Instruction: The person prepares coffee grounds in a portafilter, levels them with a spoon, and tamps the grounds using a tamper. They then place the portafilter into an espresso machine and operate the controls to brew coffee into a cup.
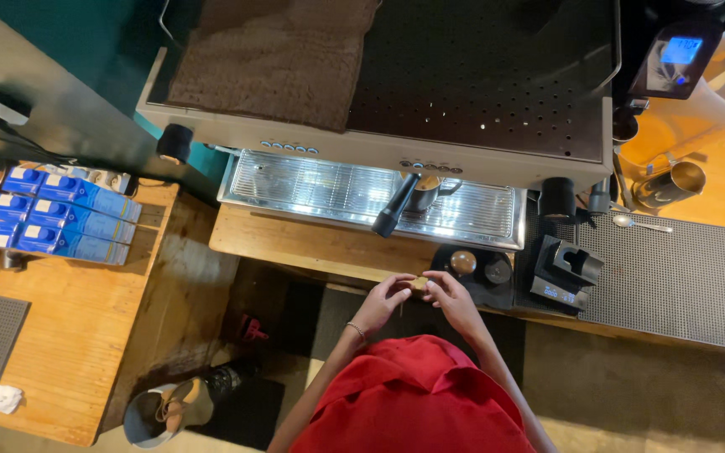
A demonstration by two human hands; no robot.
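My left hand (383,299) and my right hand (455,300) meet at the front edge of the wooden counter (295,243). Together their fingertips pinch a small round tan object (419,284). A thin bracelet sits on my left wrist. Just beyond my hands a wooden-topped tamper (463,262) stands on a black mat next to a dark round puck (498,270). Above them a black portafilter handle (394,208) sticks out of the espresso machine (379,151) over the drip tray (312,189), with a metal cup (426,190) under it.
A small black scale (565,275) stands right of the tamper on a grey mesh mat (681,277). A metal pitcher (670,184) and a spoon (641,222) lie far right. Blue cartons (65,218) stack on the left table. A brown towel (270,59) covers the machine top. A bin (161,413) stands lower left.
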